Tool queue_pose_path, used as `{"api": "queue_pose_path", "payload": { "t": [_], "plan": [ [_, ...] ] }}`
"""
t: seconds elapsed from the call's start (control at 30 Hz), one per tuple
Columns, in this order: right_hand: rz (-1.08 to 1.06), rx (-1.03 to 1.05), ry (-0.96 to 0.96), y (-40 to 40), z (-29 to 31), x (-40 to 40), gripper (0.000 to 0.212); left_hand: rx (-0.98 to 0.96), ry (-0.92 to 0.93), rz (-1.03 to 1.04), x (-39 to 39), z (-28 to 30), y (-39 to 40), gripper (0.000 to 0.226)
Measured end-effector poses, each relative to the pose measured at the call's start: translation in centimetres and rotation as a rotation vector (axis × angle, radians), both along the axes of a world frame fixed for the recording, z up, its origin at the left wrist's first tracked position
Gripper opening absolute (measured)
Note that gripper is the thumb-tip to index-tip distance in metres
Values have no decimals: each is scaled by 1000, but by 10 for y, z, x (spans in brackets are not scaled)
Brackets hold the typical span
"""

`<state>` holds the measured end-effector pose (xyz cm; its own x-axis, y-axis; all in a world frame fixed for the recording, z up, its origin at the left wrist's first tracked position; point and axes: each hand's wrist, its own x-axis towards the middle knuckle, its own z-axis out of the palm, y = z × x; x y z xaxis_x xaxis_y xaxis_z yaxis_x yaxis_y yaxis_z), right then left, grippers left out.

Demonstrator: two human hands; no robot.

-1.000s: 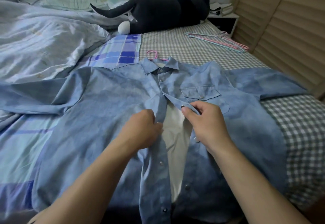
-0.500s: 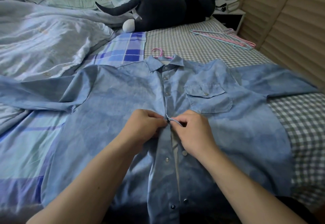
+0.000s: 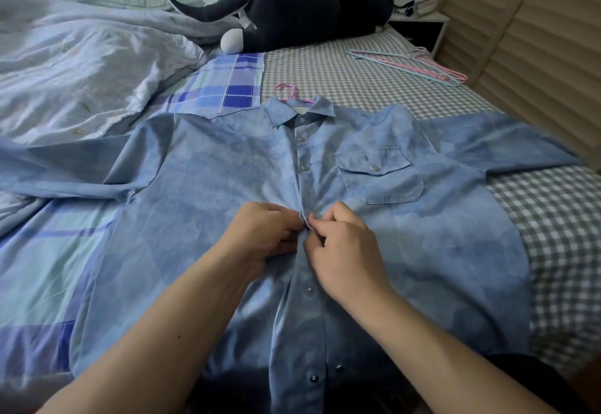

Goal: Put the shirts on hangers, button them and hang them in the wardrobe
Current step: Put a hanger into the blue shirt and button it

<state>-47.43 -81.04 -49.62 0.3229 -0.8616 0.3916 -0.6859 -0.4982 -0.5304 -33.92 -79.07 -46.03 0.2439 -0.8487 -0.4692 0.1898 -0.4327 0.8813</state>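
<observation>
Checked bed [image 3: 374, 72] holds a blue shirt [image 3: 211, 192] lying flat in the middle. Both hands meet at its front strip: left hand [image 3: 263, 234] and right hand [image 3: 344, 251] pinch the cloth there. Spare hangers [image 3: 409, 67] lie at 1 o'clock, a toy cat [image 3: 292, 13] at 12.

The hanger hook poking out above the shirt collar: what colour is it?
Pink hanger hook, seen in the head view.
</observation>
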Motion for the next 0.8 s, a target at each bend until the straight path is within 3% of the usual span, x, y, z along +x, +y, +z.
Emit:
{"api": "queue_pose_path", "payload": {
  "t": [0.2,0.33,0.47,0.57,0.7,0.8],
  "plan": [
    [-26,-62,-58,5,-3,5,19,72,120,-38,7,-1,-3,7],
    [-16,-64,7,6,-4,3,16,42,151,-94,13,-6,-4,6],
    [68,76,169,6,-5,-3,27,-7,-93,-53,-1,-11,-2,15],
    [47,127,138,12,3,-13,34,-104,-267,22,-16,-10,5,13],
    [3,188,126,30,2,-41,70,-212,-439,98,-23,-16,31,21],
    [1,204,104,36,-5,-61,73,-226,-472,113,-24,-25,54,23]
  ]
}}
